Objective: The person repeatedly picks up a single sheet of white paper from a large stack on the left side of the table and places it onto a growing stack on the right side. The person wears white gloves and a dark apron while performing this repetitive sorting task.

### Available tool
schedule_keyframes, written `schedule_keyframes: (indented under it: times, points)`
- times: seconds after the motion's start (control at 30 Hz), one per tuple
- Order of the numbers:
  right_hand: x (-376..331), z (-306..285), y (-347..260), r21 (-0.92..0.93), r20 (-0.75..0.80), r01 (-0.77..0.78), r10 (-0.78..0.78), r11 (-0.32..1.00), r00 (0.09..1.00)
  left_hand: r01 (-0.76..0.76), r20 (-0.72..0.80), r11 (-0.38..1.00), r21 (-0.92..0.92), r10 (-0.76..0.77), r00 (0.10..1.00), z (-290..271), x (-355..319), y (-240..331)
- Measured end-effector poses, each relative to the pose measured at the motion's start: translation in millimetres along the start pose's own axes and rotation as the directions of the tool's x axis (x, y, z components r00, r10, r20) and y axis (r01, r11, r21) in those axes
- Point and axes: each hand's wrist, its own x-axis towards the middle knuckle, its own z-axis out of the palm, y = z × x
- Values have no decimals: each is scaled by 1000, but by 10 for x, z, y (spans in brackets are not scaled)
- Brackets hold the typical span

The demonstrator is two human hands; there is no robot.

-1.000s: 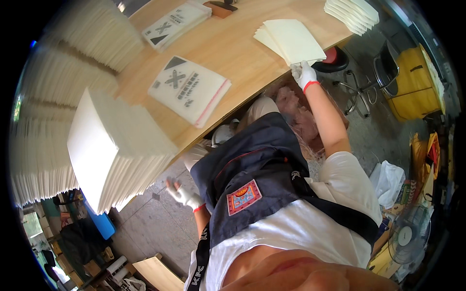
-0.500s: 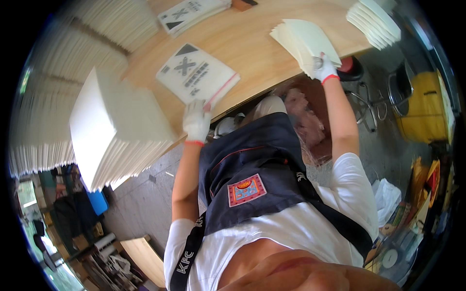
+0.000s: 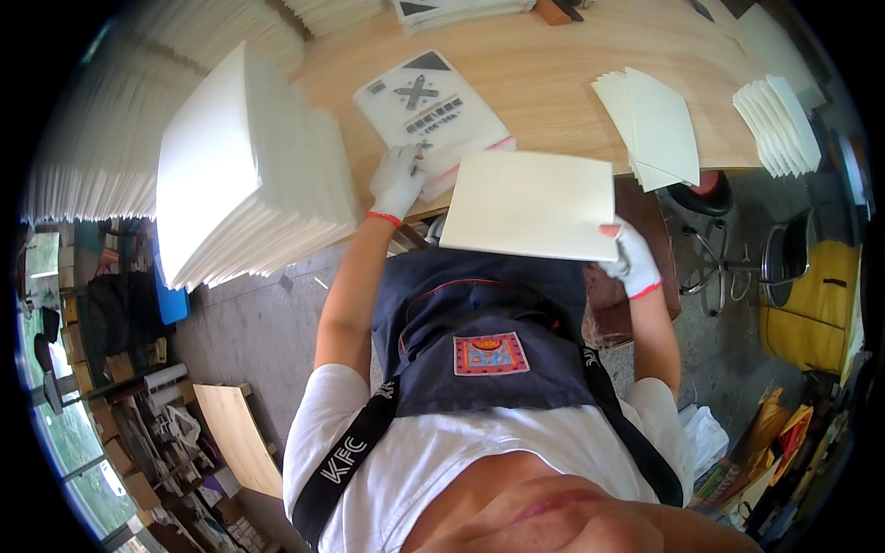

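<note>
One tall stack of white sheets (image 3: 249, 175) stands left; the left hand (image 3: 398, 180) presses flat on one printed bag (image 3: 433, 115); the right hand (image 3: 629, 263) pinches one cream sheet (image 3: 530, 205) over the wooden counter (image 3: 553, 64) edge; two fanned piles (image 3: 650, 124) lie right, above grey floor (image 3: 249, 323).

I count two gloved hands: my left hand (image 3: 398, 180) and my right hand (image 3: 630, 263). I see one cream sheet (image 3: 530, 205) held up. I count two printed bags: one (image 3: 431, 115) near the table edge, one (image 3: 461, 11) at the far rim. I count three fanned stacks of cream sheets: a big one (image 3: 240, 175), a middle one (image 3: 650, 124), a small one (image 3: 776, 124). One table (image 3: 553, 69), one stool (image 3: 705, 198), one yellow bin (image 3: 811, 300).
</note>
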Motion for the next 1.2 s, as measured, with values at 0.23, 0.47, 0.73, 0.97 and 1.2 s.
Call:
schedule_keyframes:
  times: [0.23,0.47,0.73,0.97,1.2]
  points:
    - [306,-12,770,320,44,0,-15,947,999,104,47,889,-445,-92,995,-130,14,159]
    - [377,685,1049,441,-102,141,-107,887,989,-184,-110,939,-290,158,981,-27,-35,71]
    - [110,975,1007,210,27,204,-214,956,976,10,140,-237,-971,-540,830,519,-303,964]
    - [5,861,1032,105,64,68,-75,992,995,269,257,-141,-953,93,962,881,-691,857]
    - [729,952,1429,123,-202,102,-76,987,976,247,282,311,-918,71,957,1463,-1299,643]
